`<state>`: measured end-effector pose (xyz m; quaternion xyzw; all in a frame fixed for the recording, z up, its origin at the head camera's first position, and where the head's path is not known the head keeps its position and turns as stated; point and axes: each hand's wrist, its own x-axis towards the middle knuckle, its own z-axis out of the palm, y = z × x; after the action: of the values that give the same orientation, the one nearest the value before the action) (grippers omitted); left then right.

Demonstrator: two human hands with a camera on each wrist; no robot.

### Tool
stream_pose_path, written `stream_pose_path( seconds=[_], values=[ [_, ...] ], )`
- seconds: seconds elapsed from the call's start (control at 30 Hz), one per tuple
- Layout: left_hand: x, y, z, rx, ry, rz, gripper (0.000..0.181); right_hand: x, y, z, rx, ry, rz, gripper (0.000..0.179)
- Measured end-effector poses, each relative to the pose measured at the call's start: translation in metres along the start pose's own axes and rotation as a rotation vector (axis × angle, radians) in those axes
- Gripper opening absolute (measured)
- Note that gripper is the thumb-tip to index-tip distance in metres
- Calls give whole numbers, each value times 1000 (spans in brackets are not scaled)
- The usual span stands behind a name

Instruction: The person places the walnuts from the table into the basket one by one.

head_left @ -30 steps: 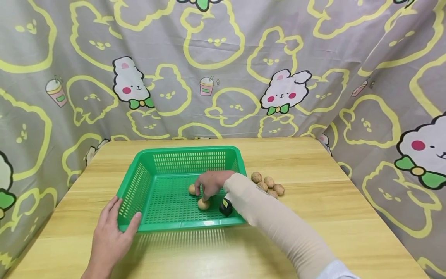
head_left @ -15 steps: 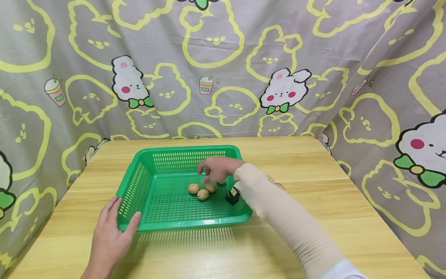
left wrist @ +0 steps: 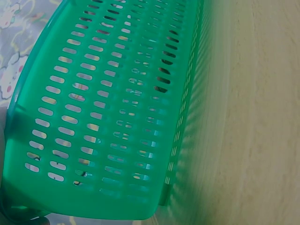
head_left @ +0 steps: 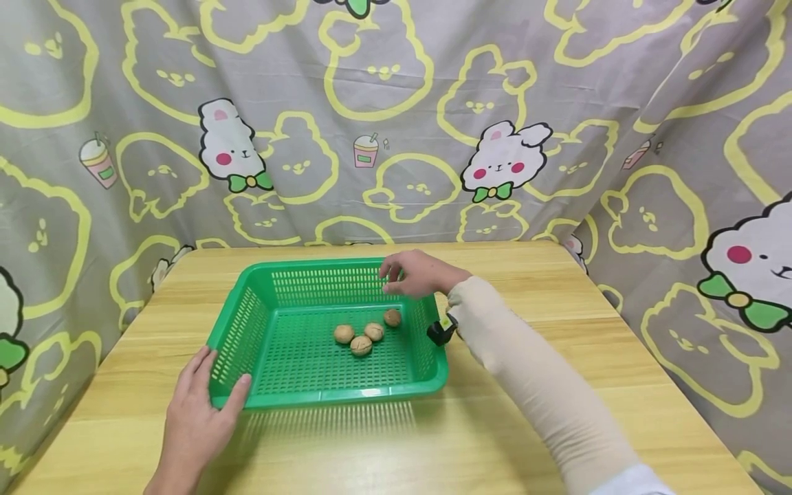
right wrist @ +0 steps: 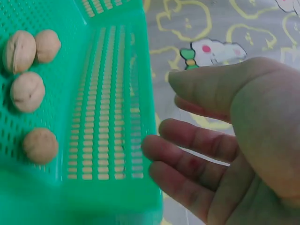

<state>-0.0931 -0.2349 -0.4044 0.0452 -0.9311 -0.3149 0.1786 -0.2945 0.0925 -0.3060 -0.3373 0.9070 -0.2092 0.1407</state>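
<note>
A green slotted plastic basket (head_left: 322,397) stands on the wooden table. Several walnuts (head_left: 361,345) lie in its right half, loosely grouped on the bottom; the right wrist view shows the same walnuts (right wrist: 28,92) from the side. My left hand (head_left: 198,412) rests at the near left corner, fingertips on the left rim and thumb over the front rim. Over the far right of the basket hovers my right hand (head_left: 417,273), holding nothing, its fingers loosely bent and spread from the thumb. In the right wrist view those fingertips overlap the basket's rim.
The wooden tabletop (head_left: 557,385) extends in front of the basket and to its right. Behind it hangs a patterned grey curtain (head_left: 421,82). A beige sleeve (head_left: 526,371) with a small black wrist camera (head_left: 441,333) crosses the area right of the basket.
My right hand has let go of the walnuts, risen and drawn back to the right, over the basket's wall. More walnuts now show inside. The left hand keeps its place.
</note>
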Motion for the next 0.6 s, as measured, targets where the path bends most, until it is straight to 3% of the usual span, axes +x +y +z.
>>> stream_pose_path(
  seconds=[0.13, 0.37, 0.6],
  values=[
    [0, 1, 0, -5, 7, 12, 72, -10, 14, -10, 23, 46, 16, 30],
    [16, 9, 4, -33, 48, 58, 71, -23, 41, -33, 9, 193, 69, 27],
    [3, 4, 2, -15, 18, 14, 71, -34, 70, -15, 28, 191, 161, 27]
  ],
)
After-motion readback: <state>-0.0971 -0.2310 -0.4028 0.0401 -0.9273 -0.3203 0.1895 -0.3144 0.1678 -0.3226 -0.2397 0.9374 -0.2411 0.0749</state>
